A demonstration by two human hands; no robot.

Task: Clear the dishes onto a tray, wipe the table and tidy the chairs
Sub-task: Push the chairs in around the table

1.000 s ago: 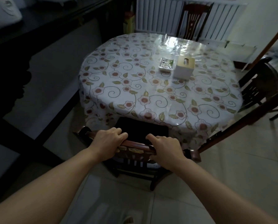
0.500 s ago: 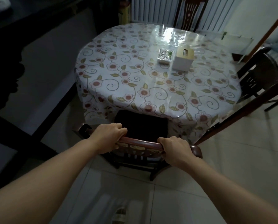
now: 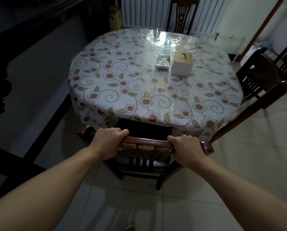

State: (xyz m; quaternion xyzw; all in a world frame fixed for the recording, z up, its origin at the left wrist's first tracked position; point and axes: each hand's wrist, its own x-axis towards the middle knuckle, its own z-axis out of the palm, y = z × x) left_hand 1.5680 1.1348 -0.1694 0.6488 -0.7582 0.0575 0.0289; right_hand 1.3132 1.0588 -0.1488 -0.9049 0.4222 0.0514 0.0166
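A dark wooden chair [image 3: 147, 142] stands at the near edge of the round table [image 3: 122, 84], its black seat partly under the flowered tablecloth. My left hand [image 3: 108, 141] grips the left part of the chair's top rail. My right hand [image 3: 186, 147] grips the right part of the same rail. On the table sit a small square dish [image 3: 163, 60] and a white tissue box [image 3: 182, 64] side by side.
Another chair [image 3: 259, 75] stands at the table's right, a third chair [image 3: 182, 14] at the far side before a white radiator [image 3: 142, 12]. A dark wooden bar [image 3: 249, 112] slants past the table's right edge. Dark furniture [image 3: 22, 47] fills the left. Tiled floor lies below.
The chair has slid a little further under the table, and my right hand has shifted rightward along the top rail. Both hands keep their grip.
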